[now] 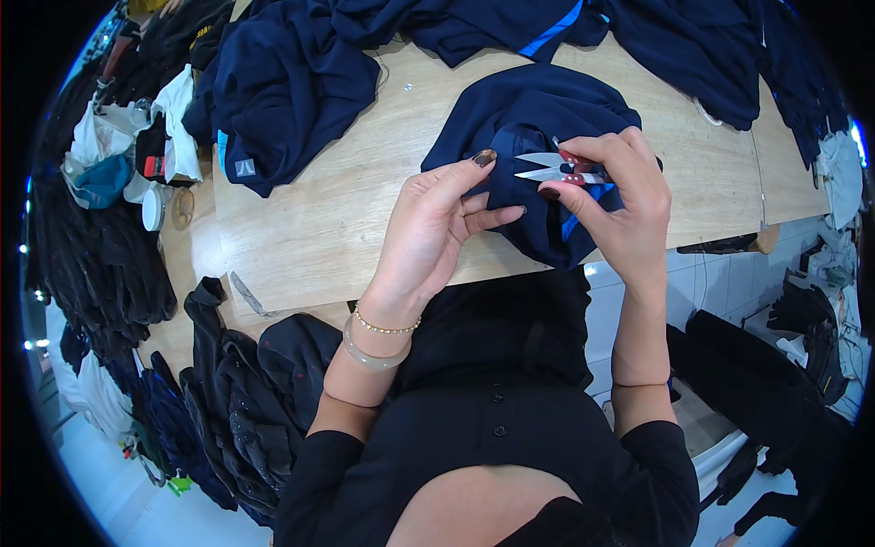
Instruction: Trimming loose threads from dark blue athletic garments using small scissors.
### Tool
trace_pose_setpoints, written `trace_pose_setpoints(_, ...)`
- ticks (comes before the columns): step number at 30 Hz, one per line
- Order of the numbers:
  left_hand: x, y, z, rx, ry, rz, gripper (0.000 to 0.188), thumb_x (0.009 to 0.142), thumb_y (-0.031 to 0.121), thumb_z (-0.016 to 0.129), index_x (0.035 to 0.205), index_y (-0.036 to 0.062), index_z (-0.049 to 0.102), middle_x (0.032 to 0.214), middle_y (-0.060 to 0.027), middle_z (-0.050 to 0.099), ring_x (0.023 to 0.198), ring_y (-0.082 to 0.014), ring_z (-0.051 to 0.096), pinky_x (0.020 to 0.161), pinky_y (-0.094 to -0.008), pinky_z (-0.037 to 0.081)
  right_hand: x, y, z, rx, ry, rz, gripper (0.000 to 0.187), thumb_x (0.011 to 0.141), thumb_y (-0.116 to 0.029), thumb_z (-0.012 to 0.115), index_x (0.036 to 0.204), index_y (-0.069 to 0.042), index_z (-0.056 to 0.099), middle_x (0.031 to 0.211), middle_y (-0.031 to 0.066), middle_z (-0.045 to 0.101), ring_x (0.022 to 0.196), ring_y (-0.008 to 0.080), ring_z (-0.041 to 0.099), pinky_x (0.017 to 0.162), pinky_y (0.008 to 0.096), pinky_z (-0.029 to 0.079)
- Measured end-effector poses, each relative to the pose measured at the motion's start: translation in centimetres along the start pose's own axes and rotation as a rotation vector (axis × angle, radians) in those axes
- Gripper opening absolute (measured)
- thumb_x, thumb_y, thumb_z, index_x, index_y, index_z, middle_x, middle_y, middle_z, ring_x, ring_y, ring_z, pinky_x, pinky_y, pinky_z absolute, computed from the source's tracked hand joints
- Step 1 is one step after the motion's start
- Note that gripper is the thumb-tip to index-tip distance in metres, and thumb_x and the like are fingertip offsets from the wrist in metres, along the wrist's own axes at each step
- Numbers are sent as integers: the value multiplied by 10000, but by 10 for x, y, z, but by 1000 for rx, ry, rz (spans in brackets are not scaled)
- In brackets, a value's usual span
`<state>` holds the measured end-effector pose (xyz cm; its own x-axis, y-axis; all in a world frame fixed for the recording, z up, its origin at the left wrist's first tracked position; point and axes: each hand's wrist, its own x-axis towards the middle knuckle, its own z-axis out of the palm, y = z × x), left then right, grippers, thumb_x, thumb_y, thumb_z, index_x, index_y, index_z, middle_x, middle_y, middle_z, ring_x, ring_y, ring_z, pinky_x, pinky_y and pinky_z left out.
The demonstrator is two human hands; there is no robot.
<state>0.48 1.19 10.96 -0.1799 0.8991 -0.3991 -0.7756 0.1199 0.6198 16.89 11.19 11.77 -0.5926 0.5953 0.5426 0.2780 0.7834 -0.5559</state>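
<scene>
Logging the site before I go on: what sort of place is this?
Probably a garment workshop: the right hand holds red-handled thread snips over a navy garment, and black garments are heaped at left.

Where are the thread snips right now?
In the head view, right of centre: the thread snips are in the right hand, blades pointing toward the left hand, over the dark blue garment.
</scene>
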Motion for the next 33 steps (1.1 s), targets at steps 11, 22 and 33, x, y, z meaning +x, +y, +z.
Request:
trace_pose_setpoints(11,4,-2,-9,52,-3,21,201,926,173,597,896,0,693,626,43,515,577,-46,520,696,-293,585,8,6,-1,103,-12,58,210,685,-132,786,832,-28,678,781,42,640,687,168,536,590,247,436)
trace_pose_setpoints(22,6,11,-17,290,-27,-44,213,908,188,626,828,6,703,605,63,423,531,-24,417,568,-235,526,35,21,-6,152,-343,-108,252,732,-258,729,900,-73,697,802,10,590,824,182,492,740,306,413)
trace_pose_setpoints(33,6,9,-22,273,-28,-51,206,913,186,616,861,4,695,613,60,427,533,-25,428,584,-237,538,36,23,-4,179,-306,-141,169,762,-192,720,880,-75,688,828,17,604,830,174,516,765,295,426)
